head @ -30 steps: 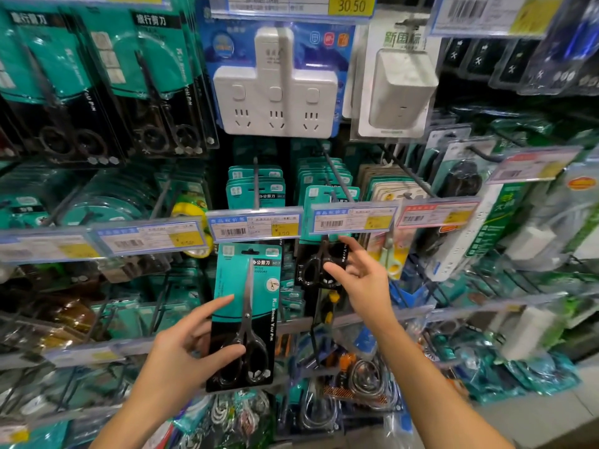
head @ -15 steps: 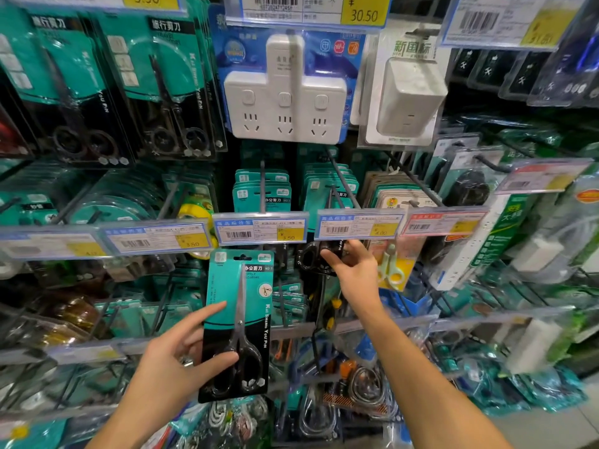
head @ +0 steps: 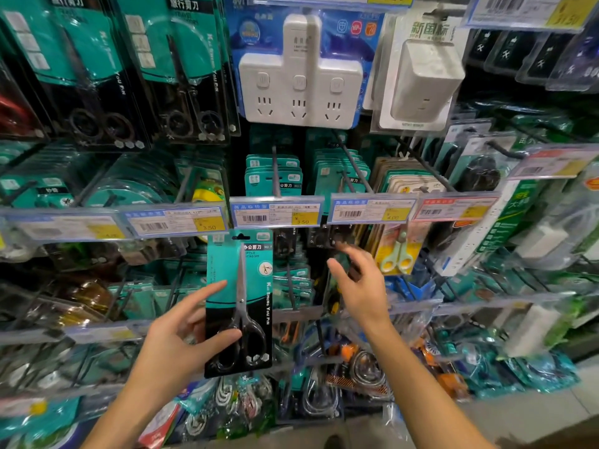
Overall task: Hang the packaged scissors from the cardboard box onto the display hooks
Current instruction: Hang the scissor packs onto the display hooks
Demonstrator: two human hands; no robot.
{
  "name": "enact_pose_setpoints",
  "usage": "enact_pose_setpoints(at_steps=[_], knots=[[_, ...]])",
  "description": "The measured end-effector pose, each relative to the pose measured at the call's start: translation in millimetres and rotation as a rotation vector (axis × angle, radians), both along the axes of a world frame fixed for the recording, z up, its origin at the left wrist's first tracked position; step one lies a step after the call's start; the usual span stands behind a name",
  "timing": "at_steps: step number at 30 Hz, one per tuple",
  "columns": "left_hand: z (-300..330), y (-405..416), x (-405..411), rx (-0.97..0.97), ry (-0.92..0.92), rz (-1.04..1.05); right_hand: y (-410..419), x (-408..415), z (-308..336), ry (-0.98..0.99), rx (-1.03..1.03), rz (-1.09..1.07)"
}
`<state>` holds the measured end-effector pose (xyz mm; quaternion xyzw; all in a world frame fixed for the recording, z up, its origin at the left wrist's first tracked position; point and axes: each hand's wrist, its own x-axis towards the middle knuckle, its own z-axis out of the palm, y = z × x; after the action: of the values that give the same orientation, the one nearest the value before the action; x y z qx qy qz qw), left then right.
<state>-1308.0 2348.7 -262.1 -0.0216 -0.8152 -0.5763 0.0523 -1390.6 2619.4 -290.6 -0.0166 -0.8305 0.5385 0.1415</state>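
Observation:
My left hand (head: pixel 181 338) grips a packaged pair of scissors (head: pixel 240 303), a teal and black card held upright, its hang hole just under the price label (head: pixel 275 215). Above that label a display hook (head: pixel 275 171) carries more of the same teal packs (head: pixel 259 176). A second hook (head: pixel 353 166) to the right holds similar packs. My right hand (head: pixel 359 286) hovers empty with spread fingers below the right-hand price label (head: pixel 369 210), apart from the packs. The cardboard box is out of view.
Larger scissor packs (head: pixel 181 69) hang at upper left. White power sockets (head: pixel 299 76) hang above the hooks. Small yellow scissors (head: pixel 397 254) hang to the right of my right hand. Lower hooks carry cables and tools (head: pixel 356 367). Floor (head: pixel 534 416) shows at bottom right.
My right hand has dropped away from the black packs under the right label and opened. The scissors pack in my left hand has risen closer to the middle price label.

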Motion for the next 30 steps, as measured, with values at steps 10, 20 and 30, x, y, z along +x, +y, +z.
enact_pose_setpoints(at_steps=[10, 20, 30], knots=[[5, 8, 6, 0.043, 0.044, -0.158, -59, 88, 25, -0.018, 0.017, 0.388], [11, 11, 4, 0.064, 0.023, -0.351, -64, 101, 31, -0.043, -0.143, 0.231], [17, 19, -13, -0.067, 0.077, -0.325, -52, 85, 36, 0.003, -0.259, 0.25]])
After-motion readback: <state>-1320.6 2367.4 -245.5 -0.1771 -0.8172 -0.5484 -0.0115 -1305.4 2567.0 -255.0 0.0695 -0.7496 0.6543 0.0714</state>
